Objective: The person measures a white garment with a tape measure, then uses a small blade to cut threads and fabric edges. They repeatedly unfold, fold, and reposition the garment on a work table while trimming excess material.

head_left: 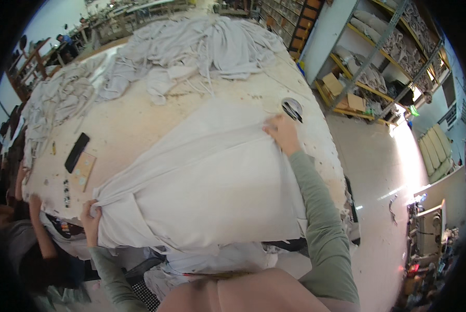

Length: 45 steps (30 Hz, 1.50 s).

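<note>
A wide piece of light grey cloth [207, 192] lies over the near part of the table, its near edge hanging toward me. My left hand [91, 217] is closed on its gathered left edge, where folds bunch together. At the far right corner of the cloth, my right hand [283, 131] grips the edge with bent fingers. Long creases run between the two hands. Just beyond my right hand sits a small round dish [292, 108] with dark scissors-like items in it.
Heaps of grey fabric [207, 47] cover the table's [134, 135] far side. On the left lie a black phone [77, 152], a tan card [83, 171] and a strip of small dark pieces [66, 193]. Another person's arm [43, 229] rests at the left edge. Shelves [368, 62] stand at right.
</note>
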Each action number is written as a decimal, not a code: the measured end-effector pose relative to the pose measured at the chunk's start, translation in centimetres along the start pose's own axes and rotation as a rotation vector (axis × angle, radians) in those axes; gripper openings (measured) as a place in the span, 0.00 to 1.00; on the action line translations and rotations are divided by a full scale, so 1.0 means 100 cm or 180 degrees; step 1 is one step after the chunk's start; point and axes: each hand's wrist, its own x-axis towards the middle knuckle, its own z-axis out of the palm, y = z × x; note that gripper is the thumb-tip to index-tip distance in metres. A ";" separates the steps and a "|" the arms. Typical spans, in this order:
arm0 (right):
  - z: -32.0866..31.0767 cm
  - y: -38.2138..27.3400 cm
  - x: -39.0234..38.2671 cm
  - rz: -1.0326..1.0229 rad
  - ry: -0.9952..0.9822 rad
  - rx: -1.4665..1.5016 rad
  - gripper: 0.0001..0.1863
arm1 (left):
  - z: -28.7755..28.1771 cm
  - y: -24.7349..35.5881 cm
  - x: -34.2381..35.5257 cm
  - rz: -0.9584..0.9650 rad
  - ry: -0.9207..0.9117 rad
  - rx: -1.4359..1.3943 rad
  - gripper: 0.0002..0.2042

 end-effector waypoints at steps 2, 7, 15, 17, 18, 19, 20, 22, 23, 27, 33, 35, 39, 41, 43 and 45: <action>0.021 0.011 -0.008 0.0385 0.0044 0.0468 0.10 | -0.004 0.012 -0.001 -0.0121 -0.0083 0.0019 0.10; -0.047 0.030 -0.020 0.0986 0.0811 0.1570 0.10 | -0.017 0.055 0.001 -0.0099 -0.0344 0.0152 0.12; -0.257 0.059 0.001 0.0715 0.2118 0.1796 0.19 | -0.050 0.124 0.036 0.0543 -0.1022 -0.0755 0.12; -0.282 0.072 0.006 -0.0066 0.0562 0.2000 0.20 | -0.064 0.142 0.058 0.0348 -0.1220 -0.0820 0.11; -0.284 0.078 0.010 -0.0041 0.0134 0.1677 0.18 | -0.067 0.150 0.074 0.0347 -0.1023 -0.0314 0.11; -0.289 0.083 0.013 0.0117 -0.0069 0.1107 0.18 | -0.067 0.159 0.088 0.0370 -0.0848 0.0189 0.11; -0.291 0.086 0.016 0.0404 0.0383 0.0401 0.17 | -0.065 0.166 0.099 0.0603 -0.0311 0.0123 0.11; -0.298 0.087 0.017 0.0494 0.1095 -0.0132 0.16 | -0.067 0.178 0.116 0.0896 0.0450 0.0177 0.11; -0.299 0.086 0.014 0.0241 0.1766 0.0232 0.16 | -0.068 0.181 0.121 0.1050 0.0685 0.0166 0.12; -0.302 0.077 -0.035 0.1397 0.2667 0.0289 0.22 | -0.054 0.171 0.099 0.1892 0.1146 0.0682 0.15; -0.210 0.087 -0.160 0.1997 0.0461 -0.1026 0.18 | 0.032 0.135 -0.014 0.1144 -0.0728 0.0719 0.14; -0.194 0.081 -0.180 0.1952 0.0081 -0.1667 0.18 | 0.051 0.132 -0.048 0.0570 -0.0505 -0.0360 0.17; -0.166 0.033 -0.171 0.1397 0.0832 -0.1400 0.16 | 0.060 0.137 -0.075 -0.0543 0.0587 -0.0966 0.19; -0.144 -0.007 -0.150 0.1251 0.0693 -0.0491 0.14 | 0.057 0.142 -0.071 -0.0443 0.0492 -0.0364 0.20; -0.115 -0.055 -0.134 0.1259 0.0178 0.0300 0.10 | 0.060 0.148 -0.062 -0.0192 0.0487 0.0186 0.19; -0.084 -0.104 -0.125 0.0841 -0.0343 0.0808 0.07 | 0.067 0.153 -0.049 -0.0164 0.0303 0.0568 0.19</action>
